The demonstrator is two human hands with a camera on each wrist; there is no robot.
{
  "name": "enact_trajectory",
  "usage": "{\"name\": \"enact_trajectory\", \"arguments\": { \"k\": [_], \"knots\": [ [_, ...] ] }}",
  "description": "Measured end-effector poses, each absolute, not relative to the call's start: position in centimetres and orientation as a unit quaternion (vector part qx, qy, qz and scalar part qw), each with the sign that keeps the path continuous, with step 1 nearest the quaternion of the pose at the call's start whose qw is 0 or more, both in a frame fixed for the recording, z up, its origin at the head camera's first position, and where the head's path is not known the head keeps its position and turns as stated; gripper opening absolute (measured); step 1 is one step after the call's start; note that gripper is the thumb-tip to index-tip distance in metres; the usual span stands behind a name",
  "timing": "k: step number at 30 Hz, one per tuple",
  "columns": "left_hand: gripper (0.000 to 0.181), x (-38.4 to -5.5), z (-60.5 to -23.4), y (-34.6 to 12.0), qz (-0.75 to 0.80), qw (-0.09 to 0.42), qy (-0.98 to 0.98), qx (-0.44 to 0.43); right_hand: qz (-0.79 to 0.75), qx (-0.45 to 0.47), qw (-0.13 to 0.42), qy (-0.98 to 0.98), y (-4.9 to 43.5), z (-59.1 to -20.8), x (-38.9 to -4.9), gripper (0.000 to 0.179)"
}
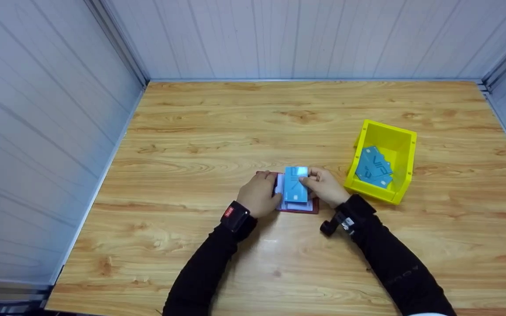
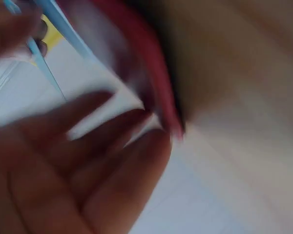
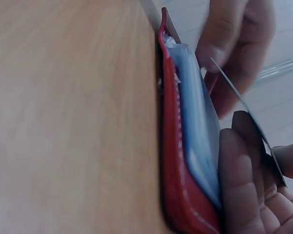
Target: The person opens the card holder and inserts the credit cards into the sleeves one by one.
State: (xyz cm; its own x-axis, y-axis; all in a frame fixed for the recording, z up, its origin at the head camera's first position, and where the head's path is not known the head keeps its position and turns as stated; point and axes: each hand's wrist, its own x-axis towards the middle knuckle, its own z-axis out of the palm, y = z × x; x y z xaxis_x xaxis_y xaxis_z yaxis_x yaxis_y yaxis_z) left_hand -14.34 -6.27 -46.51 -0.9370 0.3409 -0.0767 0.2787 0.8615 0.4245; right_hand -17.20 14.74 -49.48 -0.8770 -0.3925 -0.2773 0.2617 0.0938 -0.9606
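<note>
A red card holder (image 1: 299,208) with clear sleeves lies open on the wooden table (image 1: 279,123). My left hand (image 1: 259,193) grips its left edge with curled fingers. My right hand (image 1: 325,186) pinches a light blue card (image 1: 296,189) just above the sleeves. In the right wrist view the card (image 3: 244,108) shows edge-on, tilted off the pale blue sleeves (image 3: 195,122) and the red cover (image 3: 171,146). The left wrist view is blurred; it shows my fingers (image 2: 88,161) beside the red cover (image 2: 156,73).
A yellow open-fronted bin (image 1: 404,145) stands to the right of my right hand, with several more blue cards (image 1: 374,169) inside. Grey panel walls (image 1: 37,131) close off the table at the left, back and right.
</note>
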Motion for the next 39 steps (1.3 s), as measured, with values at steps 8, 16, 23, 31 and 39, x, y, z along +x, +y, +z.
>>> {"name": "enact_trajectory", "arguments": {
  "k": [8, 16, 23, 31, 39],
  "knots": [
    [0.07, -15.0, -46.3, -4.9, 0.491, 0.09, 0.861, 0.096, -0.682, -0.051, 0.238, 0.69, 14.8, -49.7, -17.2, 0.007],
    [0.063, -15.2, -47.1, -3.9, 0.535, 0.147, 0.829, 0.068, -0.687, -0.052, 0.237, 0.685, 14.6, -49.4, -17.0, 0.005],
    [0.029, -15.4, -46.9, -4.4, 0.501, 0.091, 0.856, 0.087, -0.662, -0.052, 0.208, 0.718, 14.5, -48.9, -16.7, 0.007],
    [0.025, -15.6, -45.4, -5.5, 0.521, 0.086, 0.846, 0.072, -0.578, -0.073, 0.141, 0.801, 15.0, -47.4, -16.6, 0.024],
    [0.028, -15.8, -45.2, -6.4, 0.539, 0.081, 0.836, 0.061, -0.383, -0.141, 0.056, 0.911, 15.3, -45.8, -15.8, 0.026]
  ]
}}
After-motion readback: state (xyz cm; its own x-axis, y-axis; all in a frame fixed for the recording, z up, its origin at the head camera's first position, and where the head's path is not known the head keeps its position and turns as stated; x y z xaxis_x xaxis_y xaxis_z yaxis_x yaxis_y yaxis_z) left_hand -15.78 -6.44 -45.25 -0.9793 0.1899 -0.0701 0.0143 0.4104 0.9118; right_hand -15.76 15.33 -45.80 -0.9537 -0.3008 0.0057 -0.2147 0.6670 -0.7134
